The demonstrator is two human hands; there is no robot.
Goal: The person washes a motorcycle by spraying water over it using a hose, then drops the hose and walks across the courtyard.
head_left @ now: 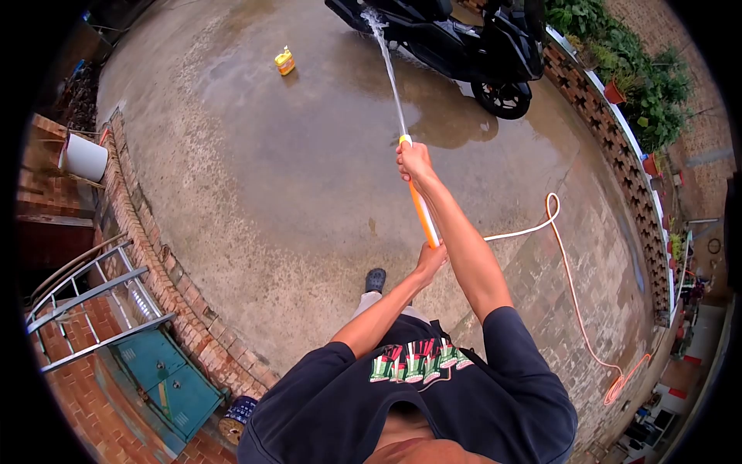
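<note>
An orange and white spray wand (422, 210) with a yellow tip points up and slightly left, away from my body. My right hand (415, 161) is wrapped round its front part, just behind the tip. Nearer my body, my left hand (433, 259) closes round the rear end. A jet of water (392, 81) leaves the tip and splashes on the black scooter (440, 35) at the top. From near the wand's rear, a pale hose (568, 271) runs right, makes a loop and curves down to the lower right.
A yellow container (284, 62) stands on the wet concrete (309, 155). A brick edging, a white bucket (83, 158), a metal ladder (97, 301) and a teal cabinet (168, 383) are at left. Potted plants (645, 93) line the low brick wall (591, 108) at right.
</note>
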